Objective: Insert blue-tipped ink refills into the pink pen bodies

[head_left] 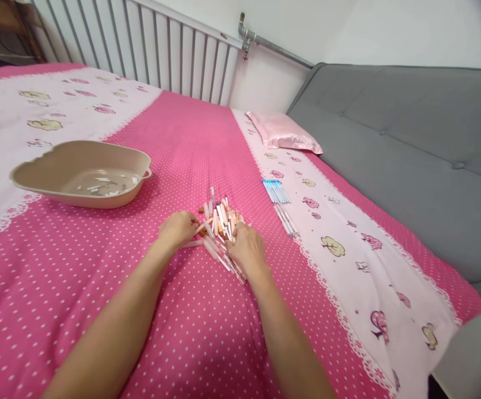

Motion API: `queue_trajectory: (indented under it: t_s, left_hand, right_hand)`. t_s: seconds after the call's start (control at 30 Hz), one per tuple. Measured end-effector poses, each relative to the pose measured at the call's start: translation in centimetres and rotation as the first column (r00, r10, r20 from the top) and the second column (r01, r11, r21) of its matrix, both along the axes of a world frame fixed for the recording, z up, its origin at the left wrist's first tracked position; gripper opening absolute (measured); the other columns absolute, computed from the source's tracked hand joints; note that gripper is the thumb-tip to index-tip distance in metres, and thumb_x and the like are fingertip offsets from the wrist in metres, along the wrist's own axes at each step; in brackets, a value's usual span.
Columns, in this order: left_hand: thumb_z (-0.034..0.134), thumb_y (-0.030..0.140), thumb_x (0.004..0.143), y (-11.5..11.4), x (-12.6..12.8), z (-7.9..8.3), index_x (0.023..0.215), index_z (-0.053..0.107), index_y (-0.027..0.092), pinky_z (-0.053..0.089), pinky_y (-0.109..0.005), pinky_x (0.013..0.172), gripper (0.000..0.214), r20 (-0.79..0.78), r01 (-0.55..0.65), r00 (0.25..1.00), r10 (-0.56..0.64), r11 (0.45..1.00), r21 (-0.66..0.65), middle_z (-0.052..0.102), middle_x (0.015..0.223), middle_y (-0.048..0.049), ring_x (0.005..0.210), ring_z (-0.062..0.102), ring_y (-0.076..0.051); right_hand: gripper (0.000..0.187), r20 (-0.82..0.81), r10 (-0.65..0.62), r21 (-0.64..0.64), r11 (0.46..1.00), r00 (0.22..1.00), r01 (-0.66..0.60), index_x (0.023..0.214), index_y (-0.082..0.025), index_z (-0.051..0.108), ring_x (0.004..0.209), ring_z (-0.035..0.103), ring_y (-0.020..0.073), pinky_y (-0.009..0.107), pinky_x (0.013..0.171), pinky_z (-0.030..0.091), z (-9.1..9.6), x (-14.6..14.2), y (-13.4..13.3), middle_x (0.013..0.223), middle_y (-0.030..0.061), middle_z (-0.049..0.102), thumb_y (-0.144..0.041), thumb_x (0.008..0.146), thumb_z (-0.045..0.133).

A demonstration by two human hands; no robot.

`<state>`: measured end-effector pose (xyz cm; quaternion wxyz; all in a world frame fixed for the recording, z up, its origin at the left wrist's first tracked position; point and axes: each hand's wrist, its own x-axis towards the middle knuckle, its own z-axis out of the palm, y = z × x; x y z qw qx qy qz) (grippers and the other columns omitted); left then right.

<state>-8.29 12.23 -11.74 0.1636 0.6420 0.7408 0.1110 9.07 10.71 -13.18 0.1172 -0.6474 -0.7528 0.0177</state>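
Observation:
A loose heap of thin pens (219,219), white, pink and orange, lies on the pink dotted bedspread (174,310). My left hand (177,228) rests at the heap's left edge, fingers curled and pinching one pale pen. At the heap's near right side my right hand (246,248) has its fingers bent down into the pens and several pens stick out beneath it. What it grips is hidden. A tidy row of blue-capped pens (277,192) lies apart to the right, with a few clear ones (287,220) below it.
A beige heart-shaped tray (49,166) holding small white bits sits at the left. A pink pillow (284,132) lies at the bed's far right edge. A grey sofa (410,155) borders the bed on the right, a white radiator (161,50) behind.

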Motion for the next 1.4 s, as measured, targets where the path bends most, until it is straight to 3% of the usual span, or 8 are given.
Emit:
queue_trajectory:
  t_s: [0.37, 0.63, 0.77, 0.93, 1.17, 1.4]
  left_hand:
    - [0.047, 0.025, 0.076, 0.0, 0.5, 0.1, 0.082, 0.07, 0.021, 0.041, -0.024, 0.06, 0.024, -0.026, 0.058, 0.998, -0.06, 0.997, -0.056, 0.071, 0.084, -0.0078, 0.078, 0.064, -0.022]
    - [0.045, 0.027, 0.078, 0.0, 0.6, 0.0, 0.079, 0.069, 0.02, 0.042, -0.025, 0.061, 0.026, -0.019, 0.088, 0.996, -0.088, 0.996, -0.015, 0.07, 0.083, -0.0072, 0.077, 0.063, -0.022]
    - [0.037, 0.031, 0.08, 0.0, 0.9, 0.1, 0.074, 0.068, 0.018, 0.042, -0.028, 0.061, 0.034, -0.035, 0.062, 0.998, -0.061, 0.998, 0.008, 0.069, 0.079, -0.0107, 0.074, 0.063, -0.025]
    - [0.034, 0.051, 0.081, -0.3, 2.1, -0.3, 0.066, 0.065, 0.017, 0.043, -0.032, 0.059, 0.048, -0.033, -0.052, 0.998, 0.054, 0.997, 0.06, 0.067, 0.072, -0.0136, 0.071, 0.063, -0.029]
    - [0.05, 0.05, 0.071, -0.3, 2.8, -0.9, 0.063, 0.064, 0.019, 0.04, -0.029, 0.055, 0.035, 0.1, -0.163, 0.983, 0.151, 0.978, 0.13, 0.066, 0.065, -0.0073, 0.065, 0.061, -0.025]
    - [0.058, 0.037, 0.067, -0.1, 2.8, -0.6, 0.088, 0.068, 0.017, 0.043, -0.024, 0.059, 0.03, 0.381, -0.217, 0.915, 0.13, 0.956, 0.195, 0.07, 0.08, -0.0056, 0.07, 0.063, -0.02]
  right_hand:
    - [0.017, 0.027, -0.095, -0.081, 0.992, 0.995, 0.097, 0.086, -0.019, 0.065, 0.078, 0.065, 0.026, 0.032, 0.064, 0.046, 0.8, -0.1, -0.2, 0.082, 0.0105, 0.067, -0.021, 0.077, 0.05]
    - [0.019, -0.111, -0.098, -0.041, 0.995, 0.989, 0.094, 0.09, -0.024, 0.063, 0.077, 0.064, 0.023, 0.029, 0.062, 0.043, 0.6, 0.7, 0.2, 0.081, 0.0055, 0.068, -0.022, 0.077, 0.05]
    - [0.024, -0.188, -0.044, 0.009, 0.999, 0.981, 0.047, 0.092, -0.03, 0.065, 0.079, 0.064, 0.0221, 0.028, 0.062, 0.042, 1.1, 0.7, 0.1, 0.084, 0.003, 0.069, -0.023, 0.082, 0.044]
    - [0.029, -0.277, -0.001, 0.012, 1.0, 0.961, 0.005, 0.093, -0.028, 0.067, 0.082, 0.063, 0.0194, 0.028, 0.069, 0.042, 1.5, 0.5, 0.1, 0.09, 0.0023, 0.069, -0.018, 0.084, 0.041]
    - [0.034, -0.37, 0.049, 0.04, 0.999, 0.928, -0.036, 0.1, -0.02, 0.065, 0.095, 0.06, 0.0179, 0.027, 0.083, 0.041, 1.6, 0.7, 0.5, 0.099, 0.0063, 0.066, -0.01, 0.083, 0.038]
    - [0.037, -0.509, 0.083, 0.128, 0.992, 0.857, -0.02, 0.102, -0.018, 0.064, 0.096, 0.058, 0.0168, 0.027, 0.086, 0.041, 2.6, 0.8, 0.5, 0.101, 0.006, 0.065, -0.004, 0.08, 0.038]
